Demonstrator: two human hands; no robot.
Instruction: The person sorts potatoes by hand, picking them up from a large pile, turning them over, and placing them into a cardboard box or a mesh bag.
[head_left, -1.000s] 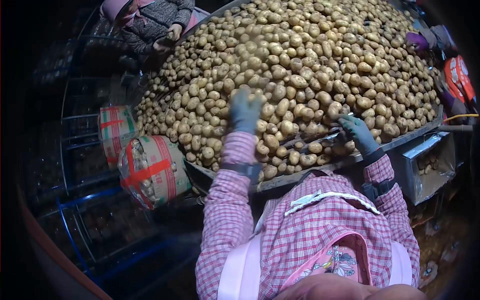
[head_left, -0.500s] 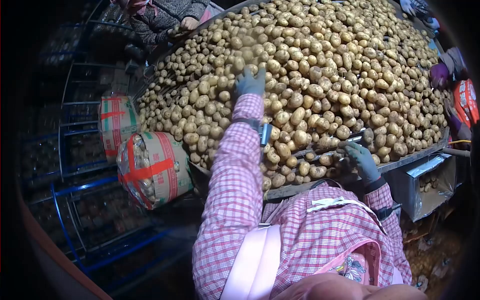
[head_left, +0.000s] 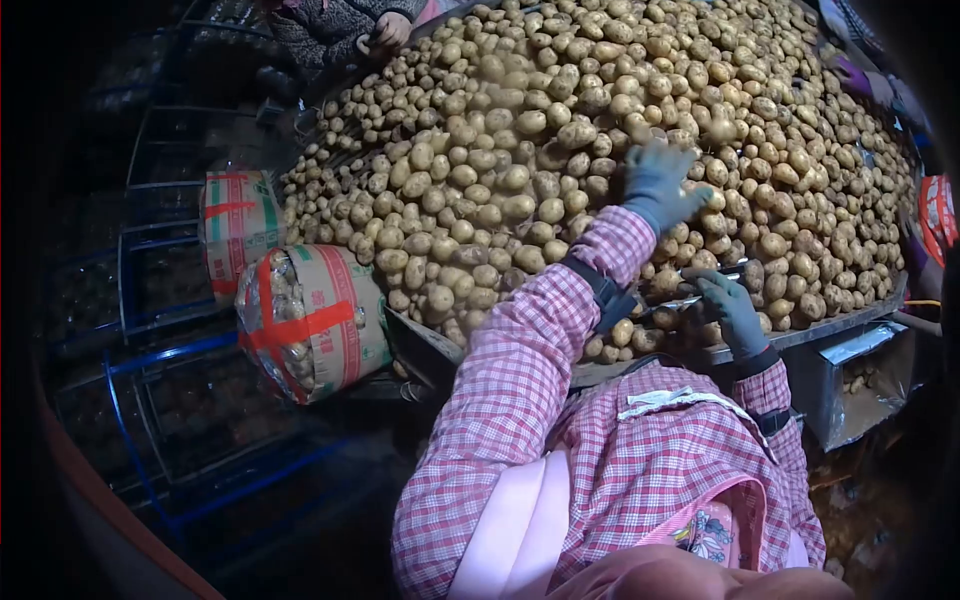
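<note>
**Left hand swept right across the potato heap**

Since half a second before, the left hand [head_left: 660, 185] in its grey-blue work glove had swung from the middle of the heap to the right, and it now lay with fingers spread flat on the pale brown, rounded potatoes [head_left: 520, 150], gripping none that could be made out. The right hand [head_left: 730, 305], gloved the same, had barely shifted; it rested at the near edge of the heap, fingers curled over potatoes beside a thin silvery metal bar [head_left: 700, 290], though whether it had closed on one could not be told. The potatoes covered the long sloping sorting bench [head_left: 800, 335] from edge to edge. The pink-and-white checked sleeve [head_left: 520, 350] stretched up from the person's chest. To the left, below the bench, leaned a tan cardboard box bound with red tape [head_left: 320, 320], potatoes showing at its open end. At the far corner another person's hands [head_left: 385, 30] touched the heap
</note>
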